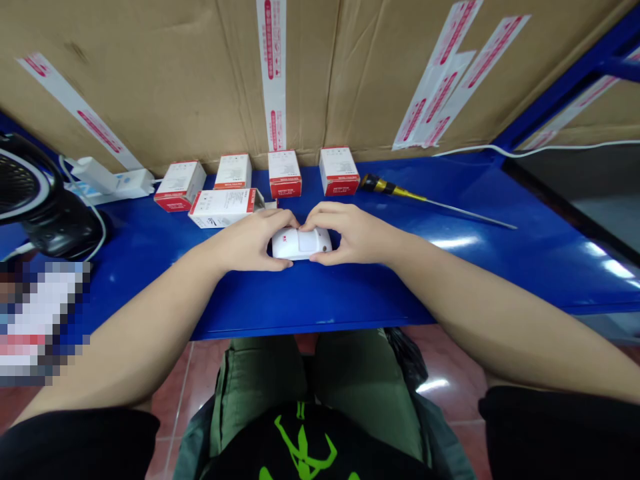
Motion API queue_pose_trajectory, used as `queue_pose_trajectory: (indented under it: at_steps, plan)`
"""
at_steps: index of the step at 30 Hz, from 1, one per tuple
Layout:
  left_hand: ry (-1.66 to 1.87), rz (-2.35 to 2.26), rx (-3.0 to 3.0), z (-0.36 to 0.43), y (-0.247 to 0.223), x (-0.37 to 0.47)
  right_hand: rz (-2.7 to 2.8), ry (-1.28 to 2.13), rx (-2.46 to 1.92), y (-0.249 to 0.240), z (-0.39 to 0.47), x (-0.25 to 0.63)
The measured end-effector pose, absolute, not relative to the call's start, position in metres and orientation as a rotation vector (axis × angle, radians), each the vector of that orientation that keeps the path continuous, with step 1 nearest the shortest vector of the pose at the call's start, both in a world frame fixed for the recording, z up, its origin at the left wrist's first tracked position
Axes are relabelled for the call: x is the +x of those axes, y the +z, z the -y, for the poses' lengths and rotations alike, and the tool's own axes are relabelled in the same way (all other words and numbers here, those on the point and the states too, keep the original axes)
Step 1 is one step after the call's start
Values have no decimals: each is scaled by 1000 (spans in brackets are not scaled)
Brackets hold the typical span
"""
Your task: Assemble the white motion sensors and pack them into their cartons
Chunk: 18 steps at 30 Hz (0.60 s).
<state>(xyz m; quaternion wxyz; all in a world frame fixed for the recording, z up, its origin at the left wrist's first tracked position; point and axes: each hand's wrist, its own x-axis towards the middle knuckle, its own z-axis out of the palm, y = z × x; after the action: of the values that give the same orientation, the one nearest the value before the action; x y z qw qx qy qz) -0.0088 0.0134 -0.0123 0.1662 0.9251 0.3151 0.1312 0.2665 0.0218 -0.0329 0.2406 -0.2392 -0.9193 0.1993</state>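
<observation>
Between my hands, over the blue table (260, 307), is a white motion detector (303, 245) with a rounded casing and a paler window in its middle. My left hand (255, 241) grips its left end, thumb at the near edge and fingers over the far side. Its right end is gripped by my right hand (347, 233) in the same way. Just behind my left hand lies a white and red detector box (225, 208) on its side. My fingers hide part of the detector's far edge.
Along the cardboard wall (175, 80) stand several more boxes, one a detector box (339, 172). To their right lies a long screwdriver (400, 189). At the left are a power strip (120, 187) and a black fan (55, 220). A white cable (550, 152) runs at the right.
</observation>
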Motion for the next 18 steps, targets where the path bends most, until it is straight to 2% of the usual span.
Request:
queue_pose_trajectory:
  at_steps: [11, 18]
  plan:
    - [430, -922, 2585, -15, -14, -8, 2494, 508, -583, -37, -23, 268]
    - [753, -780, 2381, -20, -17, -12, 2283, 552, -611, -39, -28, 267]
